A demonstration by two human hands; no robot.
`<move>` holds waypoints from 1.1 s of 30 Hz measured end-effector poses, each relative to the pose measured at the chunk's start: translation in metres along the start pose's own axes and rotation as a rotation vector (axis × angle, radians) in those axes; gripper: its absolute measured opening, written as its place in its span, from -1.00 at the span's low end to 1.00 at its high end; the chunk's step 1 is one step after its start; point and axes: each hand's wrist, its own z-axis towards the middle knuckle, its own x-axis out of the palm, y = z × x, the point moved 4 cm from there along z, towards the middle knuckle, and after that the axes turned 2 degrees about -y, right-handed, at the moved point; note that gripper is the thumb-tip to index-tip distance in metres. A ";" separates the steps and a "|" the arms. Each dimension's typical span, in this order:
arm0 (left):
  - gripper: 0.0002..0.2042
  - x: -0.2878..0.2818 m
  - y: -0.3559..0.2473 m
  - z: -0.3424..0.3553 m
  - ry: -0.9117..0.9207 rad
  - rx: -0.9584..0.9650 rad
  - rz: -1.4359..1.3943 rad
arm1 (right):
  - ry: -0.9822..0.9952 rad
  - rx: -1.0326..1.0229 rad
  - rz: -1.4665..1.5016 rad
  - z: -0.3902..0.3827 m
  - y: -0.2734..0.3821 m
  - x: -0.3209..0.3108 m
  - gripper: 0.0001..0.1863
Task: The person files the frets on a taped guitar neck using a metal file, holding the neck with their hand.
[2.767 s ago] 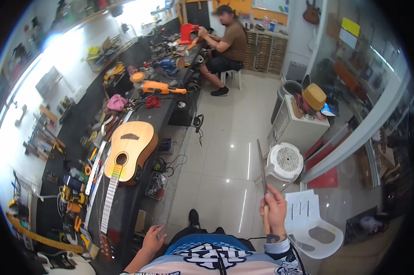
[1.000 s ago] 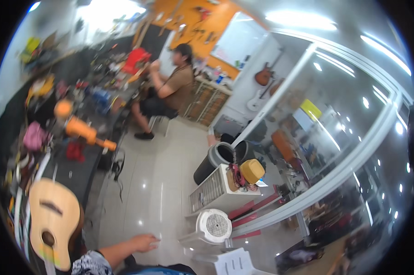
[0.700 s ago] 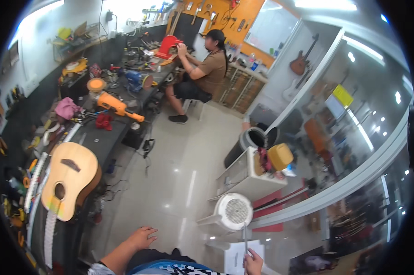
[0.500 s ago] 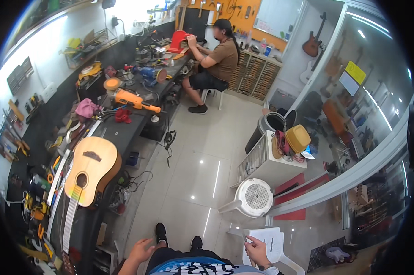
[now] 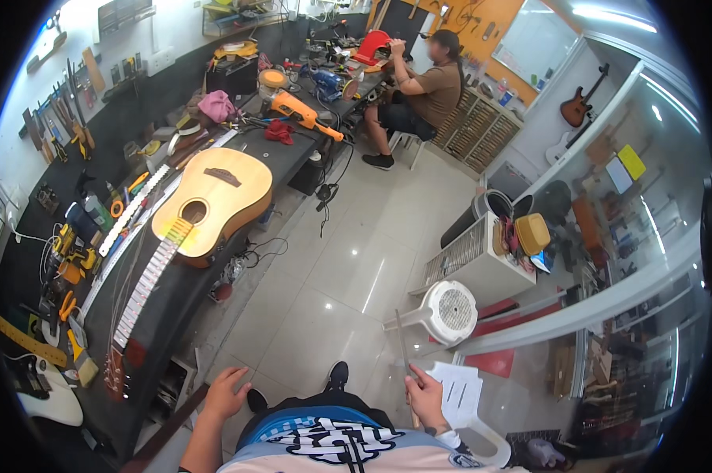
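Observation:
My right hand [image 5: 426, 398] is closed around a long, thin strip [image 5: 401, 337] that looks like a narrow file and points up and away; its exact kind is unclear. My left hand [image 5: 227, 392] hangs in front of me with fingers apart and nothing visible in them. To the left, on the dark workbench [image 5: 269, 165], an acoustic guitar [image 5: 237, 181] lies face up. Its neck [image 5: 147, 280] reaches toward me, with loose strings beside it and a yellow-green patch near the soundhole.
Pliers [image 5: 68, 305], a brush [image 5: 82, 359] and a cordless drill [image 5: 60, 256] crowd the bench. An orange power tool [image 5: 304, 113] lies farther off. A co-worker [image 5: 435, 87] sits at the far end. White stools [image 5: 448, 313] and a white cabinet [image 5: 482, 264] stand to the right.
My view has turned left, so the bench and guitar appear farther right. The thin strip in my right hand now shows at full length, pointing upward. The co-worker stays seated.

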 end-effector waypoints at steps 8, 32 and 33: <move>-0.57 -0.041 0.150 -0.139 -0.058 -0.158 -0.123 | 0.175 0.030 -0.057 -0.102 0.015 0.126 -0.55; -0.54 0.310 0.268 -0.319 0.852 -0.430 0.327 | 0.464 0.204 -0.816 0.030 -0.053 0.153 -0.51; -0.57 0.316 0.272 -0.298 0.914 -0.504 0.318 | 0.483 0.203 -0.760 0.068 -0.079 0.110 -0.51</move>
